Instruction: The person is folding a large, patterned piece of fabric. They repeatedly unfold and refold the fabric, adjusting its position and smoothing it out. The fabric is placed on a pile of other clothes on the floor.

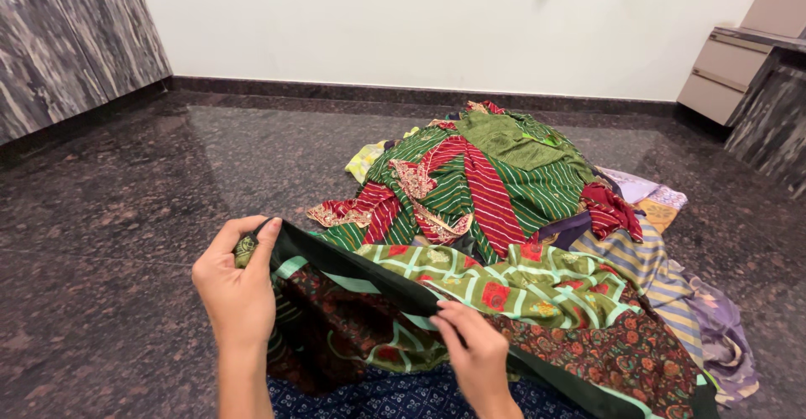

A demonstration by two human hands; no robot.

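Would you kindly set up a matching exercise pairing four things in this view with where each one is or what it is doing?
Things:
1. left hand
2. right hand
3. green and red striped cloth
4. drawer unit

Places or states:
A. on top of the heap of clothes on the floor
B. against the wall at far right
C. pinching the raised corner of the dark-edged printed cloth
D. gripping the dark edge of that cloth lower down, near the middle

Pairs: 1-C, 2-D, 3-A, 4-B
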